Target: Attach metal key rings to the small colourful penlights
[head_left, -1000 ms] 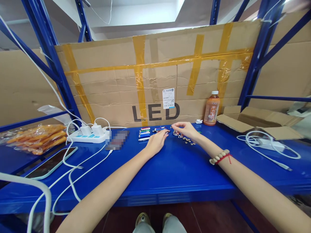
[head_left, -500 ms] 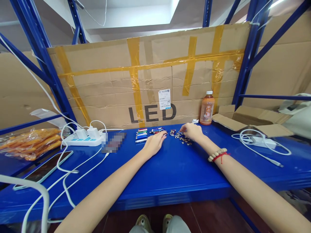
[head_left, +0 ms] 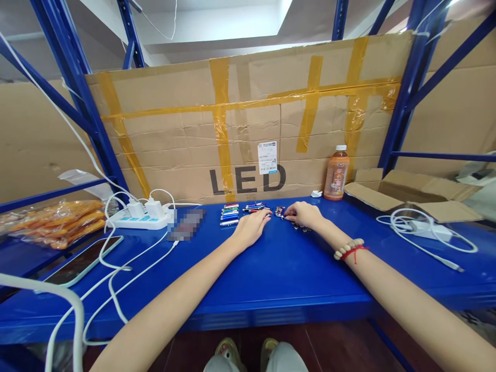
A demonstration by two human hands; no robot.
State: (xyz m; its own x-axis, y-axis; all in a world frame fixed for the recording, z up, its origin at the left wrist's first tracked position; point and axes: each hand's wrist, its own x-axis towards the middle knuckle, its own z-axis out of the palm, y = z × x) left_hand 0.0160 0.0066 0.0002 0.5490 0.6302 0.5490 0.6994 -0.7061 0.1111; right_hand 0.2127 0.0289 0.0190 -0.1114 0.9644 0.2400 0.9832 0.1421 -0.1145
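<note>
Blue-painted metal shelving (head_left: 271,279) forms the worktop, and a tall brown cardboard panel (head_left: 174,139) closes off its back. Across the lower part of the panel runs "LED" in large black capitals; the printing on the white paper label (head_left: 267,157) just above those letters is too small to read, as is the wrapper on the clear bottle of orange-red drink with a white cap (head_left: 336,173) standing upright at the back right. Strips of shiny amber tape (head_left: 220,124) cross the cardboard.

On the worktop, left of the hands, slim glossy cylinders in red, green, white, blue and silver (head_left: 230,217) lie side by side in a neat column, their long axes running roughly left to right; which end is the front cannot be told. Similar blue and red cylinders (head_left: 253,207) lie just right of that column, also nearly crosswise, beyond the left hand (head_left: 251,230). Its fingers curl inward, with the tips beside these cylinders; whether they grip one cannot be told.

Thumb and fingertips of the right hand (head_left: 305,215) come together beside small shiny metal pieces (head_left: 279,211), with darker small round pieces (head_left: 300,227) partly hidden under the palm; whether anything is pinched cannot be told.
</note>
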